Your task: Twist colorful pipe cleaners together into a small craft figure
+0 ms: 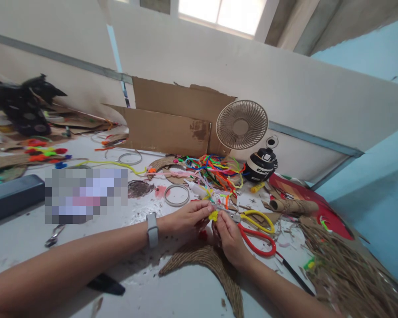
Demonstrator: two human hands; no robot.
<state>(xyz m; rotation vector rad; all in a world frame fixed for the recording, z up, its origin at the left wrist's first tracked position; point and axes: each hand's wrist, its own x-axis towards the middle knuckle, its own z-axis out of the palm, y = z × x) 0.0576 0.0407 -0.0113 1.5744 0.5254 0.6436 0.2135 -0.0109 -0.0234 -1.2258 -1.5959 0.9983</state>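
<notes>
A small, bright yellow fuzzy piece (213, 216), which looks like bent pipe cleaner, is pinched between the fingertips of both hands over the table. My left hand (190, 217) comes in from the left with a grey watch band on its wrist. My right hand (230, 236) grips the piece from the other side. Right beside it lie scissors (238, 217) with one yellow and one red handle. Under the hands, a crescent wrapped in brown twine (207, 256) rests on the white table, partly covered by my right wrist. Something red and fuzzy (203, 235) shows below my left fingers.
Behind the hands are a heap of coloured pipe cleaners (215, 170), a tape ring (177, 195) and a white glue bottle (196, 189). A fan (242, 125) and a black jug (260, 165) stand farther back. Brown fibre strands (348, 269) and a cardboard tube (295, 206) lie right.
</notes>
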